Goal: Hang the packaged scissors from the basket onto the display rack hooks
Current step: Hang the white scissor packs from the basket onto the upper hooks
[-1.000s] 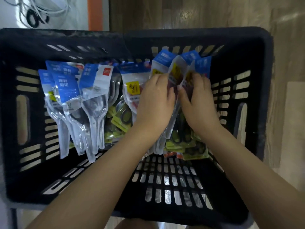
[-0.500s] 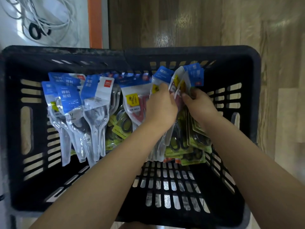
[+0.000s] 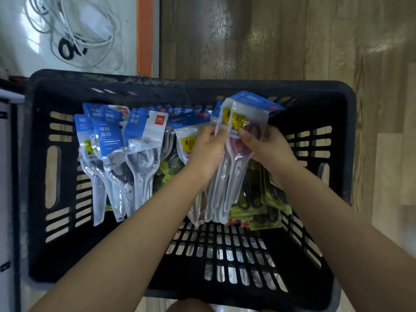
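A small bunch of packaged scissors (image 3: 234, 158) is pinched between the curled fingers (image 3: 244, 134) of the right hand (image 3: 267, 145) and those of the left hand (image 3: 208, 149), and is held just above the black basket (image 3: 315, 91). More packs (image 3: 137, 154) are seen leaning inside the basket's left half. White cables (image 3: 74, 34) lie beyond its far rim.

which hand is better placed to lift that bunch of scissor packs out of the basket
Right, probably. The right hand wraps the bunch of scissor packs near their header cards, while the left hand only pinches their edge inside the basket.
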